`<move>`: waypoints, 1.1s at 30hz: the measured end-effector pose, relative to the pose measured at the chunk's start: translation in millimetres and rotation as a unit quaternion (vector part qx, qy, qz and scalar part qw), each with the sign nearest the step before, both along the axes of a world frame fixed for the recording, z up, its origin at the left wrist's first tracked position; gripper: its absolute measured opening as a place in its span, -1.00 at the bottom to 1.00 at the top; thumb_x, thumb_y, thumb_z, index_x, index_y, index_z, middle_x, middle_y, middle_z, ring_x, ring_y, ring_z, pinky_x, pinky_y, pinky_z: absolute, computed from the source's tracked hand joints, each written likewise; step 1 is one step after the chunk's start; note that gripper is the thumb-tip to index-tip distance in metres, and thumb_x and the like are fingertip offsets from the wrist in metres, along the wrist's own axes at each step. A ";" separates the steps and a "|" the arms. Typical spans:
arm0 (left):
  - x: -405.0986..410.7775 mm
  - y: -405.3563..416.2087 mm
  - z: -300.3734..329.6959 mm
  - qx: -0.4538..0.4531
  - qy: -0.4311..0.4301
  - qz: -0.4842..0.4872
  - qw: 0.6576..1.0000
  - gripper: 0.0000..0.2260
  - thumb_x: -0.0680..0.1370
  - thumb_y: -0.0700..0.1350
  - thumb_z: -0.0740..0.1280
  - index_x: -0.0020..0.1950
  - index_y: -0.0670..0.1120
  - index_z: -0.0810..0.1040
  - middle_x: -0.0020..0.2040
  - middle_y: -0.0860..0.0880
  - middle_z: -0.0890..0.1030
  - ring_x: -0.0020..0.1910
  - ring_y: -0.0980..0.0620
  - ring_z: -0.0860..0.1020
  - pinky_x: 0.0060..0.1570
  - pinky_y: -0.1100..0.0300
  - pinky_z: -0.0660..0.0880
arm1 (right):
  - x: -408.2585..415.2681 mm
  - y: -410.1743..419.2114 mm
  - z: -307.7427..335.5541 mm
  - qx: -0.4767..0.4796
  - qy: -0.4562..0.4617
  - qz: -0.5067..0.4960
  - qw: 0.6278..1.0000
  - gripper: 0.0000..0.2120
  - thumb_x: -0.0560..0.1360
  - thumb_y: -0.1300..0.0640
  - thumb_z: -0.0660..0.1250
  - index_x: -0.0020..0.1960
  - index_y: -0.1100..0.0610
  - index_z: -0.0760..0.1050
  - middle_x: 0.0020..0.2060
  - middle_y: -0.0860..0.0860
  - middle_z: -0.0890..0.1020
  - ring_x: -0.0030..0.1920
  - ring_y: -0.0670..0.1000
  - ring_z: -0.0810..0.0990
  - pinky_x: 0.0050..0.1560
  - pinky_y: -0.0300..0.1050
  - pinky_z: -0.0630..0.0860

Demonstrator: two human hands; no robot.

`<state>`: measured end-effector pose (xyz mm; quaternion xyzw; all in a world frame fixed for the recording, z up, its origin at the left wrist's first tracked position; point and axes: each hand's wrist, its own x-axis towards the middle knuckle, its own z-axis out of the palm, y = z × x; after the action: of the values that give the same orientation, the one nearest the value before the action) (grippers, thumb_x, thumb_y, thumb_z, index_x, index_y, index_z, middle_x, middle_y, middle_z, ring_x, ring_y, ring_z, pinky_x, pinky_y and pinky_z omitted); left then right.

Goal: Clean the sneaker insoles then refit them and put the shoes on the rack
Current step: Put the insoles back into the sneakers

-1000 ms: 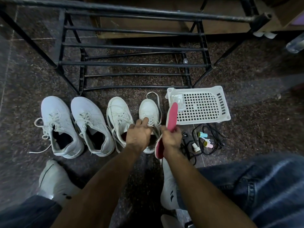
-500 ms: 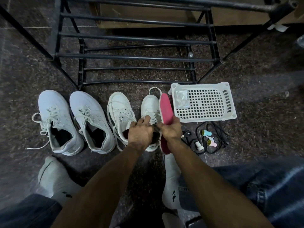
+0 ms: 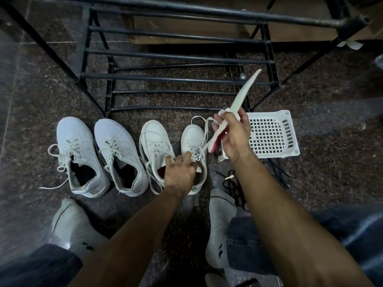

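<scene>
1. The right hand [image 3: 234, 137] pinches a thin flexible insole with a pale underside and a red-pink upper face [image 3: 238, 104] near its heel end, fingers and thumb curled round it; the insole hangs in the air above the floor, its toe tip pointing up toward the black metal bar shoe rack [image 3: 178, 77].
2. A small white cloth or wipe [image 3: 222, 112] appears to be held in the same hand; its exact nature cannot be told.
3. The left hand [image 3: 181, 172] grips the collar and tongue of the rightmost white lace-up sneaker [image 3: 192, 137], fingers curled over the opening.
4. Advice: the left hand should keep the shoe mouth wide, laces clear, while the insole goes in toe first, red face up.
5. Count: four white sneakers on the floor; one insole in hand; red shows inside the third sneaker [image 3: 157, 141]; one white perforated plastic basket [image 3: 271, 135], upside down; one rack.
</scene>
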<state>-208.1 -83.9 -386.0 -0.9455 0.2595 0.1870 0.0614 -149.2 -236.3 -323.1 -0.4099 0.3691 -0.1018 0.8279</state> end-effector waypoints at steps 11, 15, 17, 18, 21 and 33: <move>24.5 0.1 -0.2 -0.030 0.042 -0.083 0.995 -0.79 0.53 -0.05 0.27 0.13 -0.02 0.58 0.32 -0.03 0.36 0.27 -0.06 0.37 0.15 -0.02 0.34 | -98.5 39.5 -62.9 -0.210 0.199 0.077 0.954 -0.39 0.38 0.31 0.50 0.37 0.19 0.36 0.05 0.04 0.60 -0.01 -0.02 0.60 -0.02 -0.38 0.50; 39.1 -1.9 8.3 -0.064 0.077 -0.053 0.994 -0.72 0.59 -0.03 0.18 0.21 -0.15 0.46 0.14 -0.16 0.58 0.12 -0.19 0.56 0.00 0.01 0.48 | -117.1 45.6 -72.9 -0.280 0.241 0.158 0.916 -0.35 0.37 0.20 0.51 0.39 0.09 0.33 0.06 -0.01 0.60 0.06 0.04 0.58 0.06 -0.16 0.46; 44.8 -6.3 12.1 -0.081 0.093 -0.033 0.992 -0.73 0.59 -0.02 0.16 0.15 -0.13 0.50 0.12 -0.19 0.60 0.09 -0.24 0.56 0.00 0.00 0.47 | -115.3 42.2 -74.6 -0.331 0.272 0.181 0.885 -0.31 0.34 0.05 0.53 0.40 0.00 0.32 0.08 -0.01 0.63 0.06 0.05 0.60 0.12 -0.07 0.50; 46.8 -8.1 13.3 -0.088 0.103 -0.022 0.991 -0.75 0.58 -0.01 0.18 0.11 -0.11 0.54 0.12 -0.18 0.60 0.09 -0.25 0.56 0.00 0.00 0.47 | -112.5 38.5 -75.2 -0.349 0.283 0.189 0.873 -0.31 0.34 -0.01 0.52 0.39 -0.03 0.32 0.08 -0.01 0.64 0.07 0.06 0.61 0.14 -0.03 0.52; 50.2 -12.2 9.7 -0.118 0.132 0.020 0.984 -0.79 0.54 -0.03 0.23 -0.01 -0.07 0.61 0.06 -0.17 0.63 0.05 -0.24 0.57 -0.04 0.05 0.47 | -103.7 23.7 -72.6 -0.380 0.309 0.215 0.845 -0.34 0.34 -0.06 0.53 0.35 -0.01 0.34 0.06 0.02 0.65 0.07 0.09 0.62 0.14 0.01 0.53; 60.0 -21.7 3.5 -0.166 0.198 0.147 0.955 -0.83 0.49 0.06 0.35 -0.10 0.01 0.66 -0.01 -0.08 0.66 0.02 -0.17 0.60 -0.07 0.11 0.46 | -97.9 0.7 -13.1 -0.517 0.332 0.390 0.685 -0.40 0.38 -0.22 0.44 0.26 0.11 0.44 0.01 0.11 0.64 0.02 0.18 0.61 -0.07 -0.08 0.50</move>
<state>-148.1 -105.6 -382.5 -0.9141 0.1516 0.3319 -0.1771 -247.1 -235.6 -336.2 -0.8870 0.3157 0.1984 0.2723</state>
